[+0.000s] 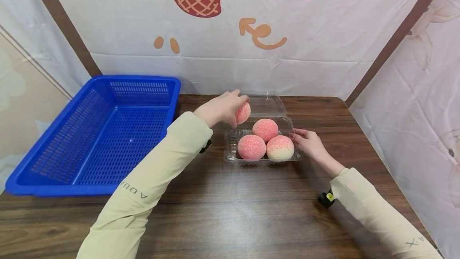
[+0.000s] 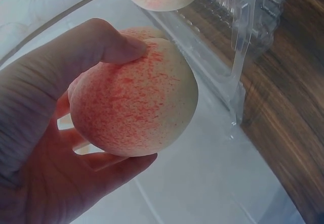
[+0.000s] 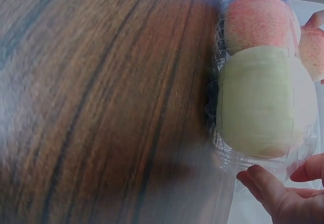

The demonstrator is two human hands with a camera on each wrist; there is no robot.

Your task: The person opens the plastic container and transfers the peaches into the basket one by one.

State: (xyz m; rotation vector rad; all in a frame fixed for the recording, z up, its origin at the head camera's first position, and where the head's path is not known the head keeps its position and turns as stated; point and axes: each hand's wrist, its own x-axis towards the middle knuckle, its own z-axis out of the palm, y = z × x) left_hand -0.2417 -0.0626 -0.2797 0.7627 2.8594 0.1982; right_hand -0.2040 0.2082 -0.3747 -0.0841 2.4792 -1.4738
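Observation:
My left hand [image 1: 222, 108] grips a pink-and-cream peach [image 2: 134, 100], thumb on top and fingers beneath, above the back left part of a clear plastic clamshell box [image 1: 230, 147]. Inside the box lie three more peaches: one at the back [image 1: 265, 129], one front left [image 1: 251, 147] and one front right [image 1: 280, 148], paler on its lower side. The hinged lid [image 1: 267, 106] stands open toward the wall. At the box's right end my right hand [image 1: 310, 144] pinches the edge between thumb and fingers.
A large blue plastic basket [image 1: 170, 103] with slotted sides stands on the left of the dark wood table [image 1: 230, 219]. A printed white cloth [image 1: 223, 67] hangs behind the table's back edge, and more cloth hangs on both sides.

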